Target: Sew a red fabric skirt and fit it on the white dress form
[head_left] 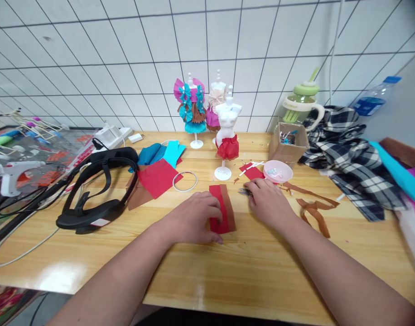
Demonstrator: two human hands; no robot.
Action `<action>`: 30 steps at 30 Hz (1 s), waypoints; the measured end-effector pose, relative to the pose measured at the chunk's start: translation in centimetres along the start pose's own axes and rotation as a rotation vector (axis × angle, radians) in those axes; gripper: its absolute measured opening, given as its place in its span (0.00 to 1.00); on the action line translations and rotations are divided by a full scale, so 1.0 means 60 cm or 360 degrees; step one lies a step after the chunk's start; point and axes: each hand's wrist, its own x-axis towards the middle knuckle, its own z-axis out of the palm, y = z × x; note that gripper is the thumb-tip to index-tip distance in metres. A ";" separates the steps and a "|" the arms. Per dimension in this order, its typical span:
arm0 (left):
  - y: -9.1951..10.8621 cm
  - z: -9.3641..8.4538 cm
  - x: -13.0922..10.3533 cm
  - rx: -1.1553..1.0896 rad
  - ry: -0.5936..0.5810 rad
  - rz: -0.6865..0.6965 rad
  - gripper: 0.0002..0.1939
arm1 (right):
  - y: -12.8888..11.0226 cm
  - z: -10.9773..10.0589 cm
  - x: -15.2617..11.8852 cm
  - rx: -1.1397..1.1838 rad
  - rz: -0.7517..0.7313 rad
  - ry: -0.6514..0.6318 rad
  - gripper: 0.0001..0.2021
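My left hand (197,218) rests at the left side of a red paper strip (217,199), its fingers curved and apart over the strip's edge. A brown strip (230,208) lies along the red one's right side. My right hand (267,201) lies over small scissors (244,192), whose blades point left; the fingers cover the handles. Just behind that hand sits a pink bowl (278,172) with small pieces in it, beside a red scrap (251,171) with white sticks. A white mannequin (228,117) wearing a red ruffled skirt (228,147) stands upright behind the strips.
Two dressed mannequins (195,108) stand near the tiled wall. Left are red sheets (158,177), a metal ring (185,181), a black headset (98,210) and a glue gun (15,177). Right are a cardboard box (287,147), a green-lidded jug (299,106), brown scraps (314,206) and checked cloth (343,154).
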 end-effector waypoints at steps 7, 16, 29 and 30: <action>0.003 0.016 0.004 0.0176 -0.0043 -0.0096 0.07 | -0.037 -0.023 -0.019 0.0559 -0.0726 -0.0403 0.05; -0.006 0.011 0.004 0.0197 -0.0038 -0.0115 0.08 | -0.047 -0.019 -0.024 0.0490 -0.0810 -0.0531 0.08; -0.033 0.020 0.004 0.0433 0.0296 -0.0167 0.17 | -0.032 -0.001 -0.010 0.0311 -0.0699 -0.0195 0.15; -0.035 0.017 0.004 0.0460 0.0375 -0.0231 0.17 | -0.035 -0.005 -0.012 0.0253 -0.0678 -0.0218 0.13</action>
